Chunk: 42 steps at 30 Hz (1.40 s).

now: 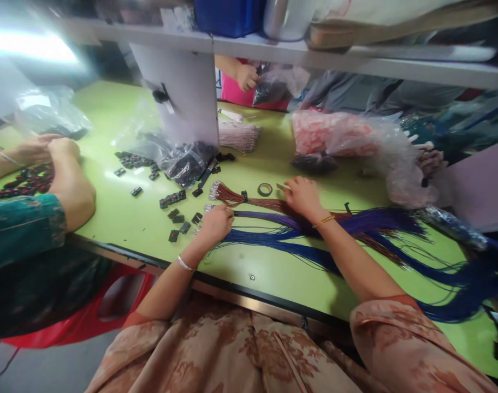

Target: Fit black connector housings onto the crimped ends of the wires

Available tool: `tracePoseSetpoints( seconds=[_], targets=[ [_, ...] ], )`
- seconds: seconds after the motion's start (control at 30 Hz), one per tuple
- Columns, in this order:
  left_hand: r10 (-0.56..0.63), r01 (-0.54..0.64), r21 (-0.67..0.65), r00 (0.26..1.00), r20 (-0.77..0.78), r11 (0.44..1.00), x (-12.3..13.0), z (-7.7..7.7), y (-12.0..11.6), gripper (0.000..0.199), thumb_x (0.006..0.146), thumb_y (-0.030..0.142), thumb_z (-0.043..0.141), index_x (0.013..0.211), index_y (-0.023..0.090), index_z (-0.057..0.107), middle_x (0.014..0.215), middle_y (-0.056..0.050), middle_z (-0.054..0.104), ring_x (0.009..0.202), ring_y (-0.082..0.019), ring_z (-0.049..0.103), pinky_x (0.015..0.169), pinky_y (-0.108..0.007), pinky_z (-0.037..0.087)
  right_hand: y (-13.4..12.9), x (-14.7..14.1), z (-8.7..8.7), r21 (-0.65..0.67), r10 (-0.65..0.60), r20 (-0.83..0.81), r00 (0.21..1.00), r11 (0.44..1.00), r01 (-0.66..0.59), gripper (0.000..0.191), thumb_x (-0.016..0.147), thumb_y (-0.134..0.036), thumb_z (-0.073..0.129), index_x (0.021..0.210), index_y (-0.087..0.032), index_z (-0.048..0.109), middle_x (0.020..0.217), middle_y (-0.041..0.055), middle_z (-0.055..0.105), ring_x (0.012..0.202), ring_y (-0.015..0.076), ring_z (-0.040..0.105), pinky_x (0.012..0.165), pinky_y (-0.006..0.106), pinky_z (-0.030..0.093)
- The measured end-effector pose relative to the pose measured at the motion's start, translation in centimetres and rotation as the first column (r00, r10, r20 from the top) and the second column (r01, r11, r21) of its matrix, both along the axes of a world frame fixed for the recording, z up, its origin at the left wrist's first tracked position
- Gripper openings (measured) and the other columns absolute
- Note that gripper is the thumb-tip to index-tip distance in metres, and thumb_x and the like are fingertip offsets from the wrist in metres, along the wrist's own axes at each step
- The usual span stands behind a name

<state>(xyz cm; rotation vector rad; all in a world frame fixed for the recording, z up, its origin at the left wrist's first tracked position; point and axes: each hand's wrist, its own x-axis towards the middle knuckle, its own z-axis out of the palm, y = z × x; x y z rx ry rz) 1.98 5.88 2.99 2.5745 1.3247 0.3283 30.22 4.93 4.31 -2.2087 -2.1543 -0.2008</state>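
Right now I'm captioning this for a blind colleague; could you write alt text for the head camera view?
A person's left hand is by the ends of purple wires on a green table; the right hand holds a thin strip beside a tape roll. Brown wires and blue wires stretch right; small dark blocks and a co-worker's hands are at left.

No text, brand, number or sign can be read clearly. A white label (pixel 34 101) on the clear plastic bag (pixel 63 115) at the far left is too blurred to read. Beside the pink garment (pixel 235 94) on the far side, a small blue mark (pixel 218 81) resembles part of a letter, possibly a K, but is partly hidden.
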Motion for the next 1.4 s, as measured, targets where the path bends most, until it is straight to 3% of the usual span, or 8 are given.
tracePoseSetpoints(
  seconds=[0.17,0.37,0.53,0.63,0.9,1.03,1.23,1.4],
  targets=[
    [0.069,-0.069,0.016,0.998,-0.004,0.998,0.6,-0.9,-1.2,0.022,0.087,0.02,0.046,0.085,0.016,0.067,0.087,-0.011,0.064,0.083,-0.023,0.06,0.077,-0.035,0.047,-0.4,-7.7,-0.1,-0.128,0.459,-0.263,0.848,0.855,-0.503,0.032,0.095,-0.037,0.042,0.109,-0.016,0.061,0.104,0.0101,0.061,0.096,0.0204,0.054,0.082,0.029,0.037],
    [0.127,-0.131,0.044,0.989,0.071,0.99,0.4,-1.9,-2.5,0.019,0.086,0.02,0.048,0.087,0.016,0.066,0.089,-0.011,0.064,0.085,-0.023,0.06,0.08,-0.036,0.049,0.0,-10.7,-1.6,-0.149,0.418,-0.135,0.898,0.888,-0.436,0.03,0.094,-0.033,0.044,0.109,-0.009,0.055,0.11,0.0192,0.06,0.101,0.0256,0.054,0.083,0.033,0.039],
    [0.263,-0.269,-0.045,0.871,0.415,0.962,1.6,-2.3,-2.4,0.031,0.085,0.022,0.052,0.115,0.015,0.059,0.1,-0.01,0.068,0.089,-0.021,0.063,0.085,-0.037,0.052,0.0,-9.4,-1.8,-0.093,0.295,-0.367,0.882,0.932,-0.351,0.034,0.099,-0.035,0.028,0.115,-0.012,0.047,0.096,0.0125,0.066,0.079,0.0209,0.059,0.07,0.029,0.039],
    [0.273,-0.292,-0.051,0.8,0.535,0.955,3.0,-2.4,-2.1,0.033,0.088,0.023,0.049,0.119,0.015,0.057,0.111,-0.012,0.067,0.097,-0.02,0.064,0.091,-0.037,0.052,0.4,-8.7,-2.3,-0.004,0.291,-0.549,0.784,0.937,-0.35,0.03,0.098,-0.036,0.029,0.109,-0.015,0.048,0.093,0.0086,0.065,0.078,0.0182,0.057,0.07,0.027,0.038],
    [0.269,-0.336,0.013,0.778,0.568,0.942,6.9,-3.0,-2.1,0.034,0.096,0.025,0.034,0.121,0.016,0.054,0.12,-0.014,0.061,0.114,-0.02,0.059,0.1,-0.038,0.048,1.0,-7.7,-2.6,0.136,0.286,-0.88,0.38,0.917,-0.375,0.023,0.094,-0.039,0.033,0.092,-0.019,0.045,0.073,-0.0031,0.053,0.069,0.0125,0.049,0.068,0.023,0.039],
    [0.239,-0.342,-0.009,0.637,0.733,0.94,7.7,-2.9,-2.0,0.036,0.096,0.029,0.036,0.127,0.014,0.046,0.12,-0.016,0.058,0.106,-0.019,0.062,0.094,-0.036,0.051,1.4,-7.6,-3.1,0.133,0.225,-0.934,0.277,0.94,-0.314,0.023,0.092,-0.043,0.037,0.092,-0.02,0.045,0.07,-0.0044,0.051,0.066,0.0125,0.048,0.066,0.024,0.039],
    [0.169,-0.384,0.135,0.658,0.734,0.913,8.7,-3.3,-1.1,0.031,0.093,0.027,0.042,0.117,0.015,0.057,0.112,-0.015,0.062,0.11,-0.023,0.058,0.098,-0.041,0.048,2.1,-7.6,-4.0,0.128,0.144,-0.988,0.059,0.967,-0.221,0.027,0.088,-0.05,0.047,0.087,-0.023,0.046,0.065,-0.0035,0.048,0.06,0.0136,0.047,0.059,0.026,0.037],
    [0.17,-0.402,0.116,0.606,0.777,0.908,9.3,-3.5,-1.0,0.037,0.094,0.029,0.04,0.126,0.014,0.053,0.118,-0.016,0.061,0.108,-0.021,0.06,0.096,-0.038,0.05,2.2,-7.8,-4.5,0.109,0.112,-0.994,0.001,0.973,-0.202,0.028,0.087,-0.052,0.049,0.085,-0.024,0.045,0.064,-0.004,0.047,0.055,0.0132,0.045,0.052,0.026,0.034]
  ],
)
